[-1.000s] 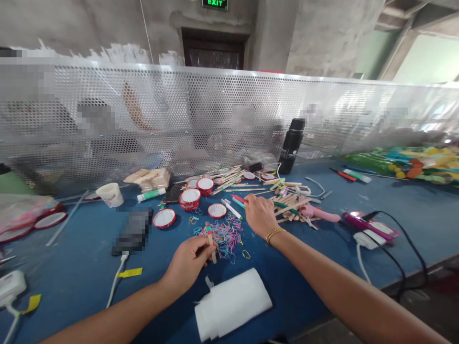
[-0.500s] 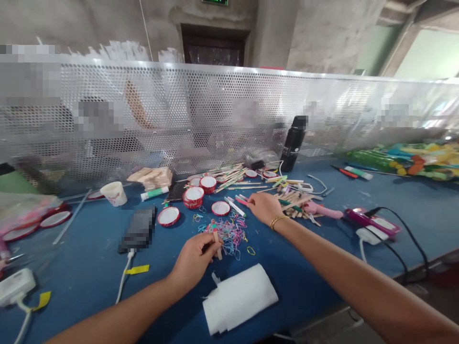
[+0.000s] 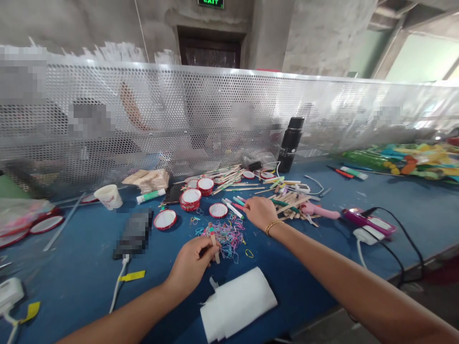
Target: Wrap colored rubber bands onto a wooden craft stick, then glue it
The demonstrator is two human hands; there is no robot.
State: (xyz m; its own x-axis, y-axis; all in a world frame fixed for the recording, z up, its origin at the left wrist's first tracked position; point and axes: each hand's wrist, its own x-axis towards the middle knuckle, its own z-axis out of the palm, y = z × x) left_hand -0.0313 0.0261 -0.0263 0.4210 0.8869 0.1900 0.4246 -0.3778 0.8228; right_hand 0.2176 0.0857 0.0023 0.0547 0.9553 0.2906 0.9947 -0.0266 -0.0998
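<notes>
My left hand (image 3: 191,265) is closed round a short bundle of wooden sticks (image 3: 214,242), held upright just in front of a heap of small coloured rubber bands (image 3: 224,235). My right hand (image 3: 260,211), with a gold bracelet at the wrist, reaches further out with its fingers curled over a coloured pen (image 3: 239,204) beside a pile of loose wooden sticks (image 3: 290,203). What the right fingers grip is partly hidden.
On the blue table (image 3: 79,267) lie red-rimmed round lids (image 3: 164,219), a folded white cloth (image 3: 238,304), a phone on a cable (image 3: 134,233), a paper cup (image 3: 107,196), a black bottle (image 3: 290,145) and a pink tool with cords (image 3: 369,223). A perforated metal screen (image 3: 215,114) runs along the back.
My right hand has stayed over the pens and shifted slightly. My left hand keeps hold of the stick bundle; the view has swayed a little.
</notes>
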